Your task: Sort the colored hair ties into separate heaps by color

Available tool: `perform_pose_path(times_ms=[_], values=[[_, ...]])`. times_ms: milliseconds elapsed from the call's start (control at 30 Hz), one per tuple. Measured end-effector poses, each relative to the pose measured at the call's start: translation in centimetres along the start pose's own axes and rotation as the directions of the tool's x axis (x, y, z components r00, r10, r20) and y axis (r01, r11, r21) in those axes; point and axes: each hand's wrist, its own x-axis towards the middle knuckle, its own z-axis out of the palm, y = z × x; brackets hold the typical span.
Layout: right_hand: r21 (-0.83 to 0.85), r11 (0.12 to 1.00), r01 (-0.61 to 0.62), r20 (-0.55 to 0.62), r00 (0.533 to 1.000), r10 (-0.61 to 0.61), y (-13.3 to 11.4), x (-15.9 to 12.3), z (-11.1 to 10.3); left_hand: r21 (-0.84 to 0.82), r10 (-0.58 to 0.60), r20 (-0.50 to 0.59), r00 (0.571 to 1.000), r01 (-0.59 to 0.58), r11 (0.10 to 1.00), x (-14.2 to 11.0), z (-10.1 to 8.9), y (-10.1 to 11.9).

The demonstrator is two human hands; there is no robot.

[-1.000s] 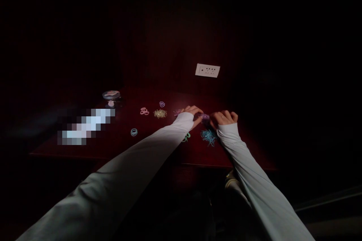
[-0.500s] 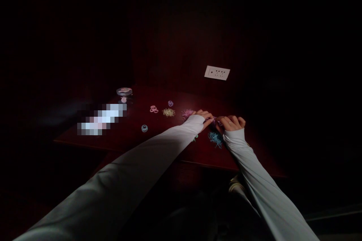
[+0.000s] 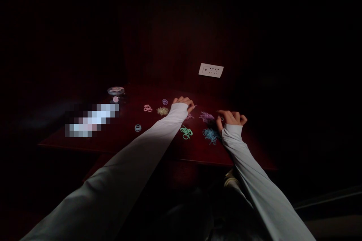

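My left hand (image 3: 183,102) is over the table beside the pink elastic bands (image 3: 190,117), its wrist partly covering them. Its thumb and forefinger are pinched together, and a thin pale pinkish elastic band (image 3: 195,106) seems to stick out from the tips. My right hand (image 3: 232,117) rests at the right with fingers bent and thumb apart from the forefinger. Just left of it lie a purple pile of bands (image 3: 207,117) and a blue pile of bands (image 3: 210,135). A small pale ring (image 3: 222,119) shows between its thumb and forefinger, not clearly held.
On the dark red table (image 3: 164,147) lie green rings (image 3: 186,133), a yellowish pile (image 3: 163,111), pink rings (image 3: 147,108), purple rings (image 3: 165,102) and blue rings (image 3: 138,128). A round clear container (image 3: 115,91) stands far left, near a blurred-out patch. A wall socket (image 3: 211,70) is behind.
My left hand has moved left and away from the purple pile, uncovering it and the green rings. My right hand stays near the piles, its fingers now apart from the left hand's. The view has shifted slightly.
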Motion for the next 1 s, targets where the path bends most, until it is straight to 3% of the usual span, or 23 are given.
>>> perform_pose_path(times_ms=[267, 433, 533, 600, 700, 767, 900, 1000], values=[[0.002, 0.998, -0.067, 0.024, 0.997, 0.067, 0.9, 0.0, 0.2, 0.107, -0.114, 0.03, 0.993, 0.11, 0.988, -0.1, -0.5, -1.7], [0.119, 0.983, -0.137, -0.034, 0.989, 0.142, 1.6, 0.1, 0.4, 0.104, -0.117, 0.0, 0.993, 0.117, 0.988, -0.3, -0.2, -1.8], [0.303, 0.915, -0.268, -0.151, 0.934, 0.323, 2.8, 1.0, 0.1, 0.074, -0.121, -0.001, 0.993, 0.121, 0.99, -0.2, 0.5, -1.9], [0.503, 0.791, -0.348, -0.197, 0.845, 0.497, 4.2, 1.8, -0.2, 0.023, -0.116, -0.005, 0.993, 0.116, 0.993, -0.1, 1.1, -1.9], [0.732, 0.542, -0.413, -0.097, 0.725, 0.682, 7.0, 2.4, -0.9, -0.05, -0.116, -0.024, 0.993, 0.115, 0.992, 0.1, 1.7, -1.8], [0.781, 0.431, -0.451, 0.006, 0.696, 0.718, 8.7, 2.2, -1.4, -0.071, -0.123, -0.039, 0.992, 0.12, 0.99, 0.1, 1.8, -1.7], [0.784, 0.33, -0.526, 0.188, 0.707, 0.681, 9.8, 0.2, -2.2, -0.084, -0.115, -0.053, 0.992, 0.11, 0.99, 0.0, 1.6, -1.3], [0.739, 0.379, -0.557, 0.274, 0.762, 0.586, 8.7, -1.6, -2.6, -0.082, -0.093, -0.054, 0.994, 0.088, 0.993, -0.2, 1.3, -1.2]])
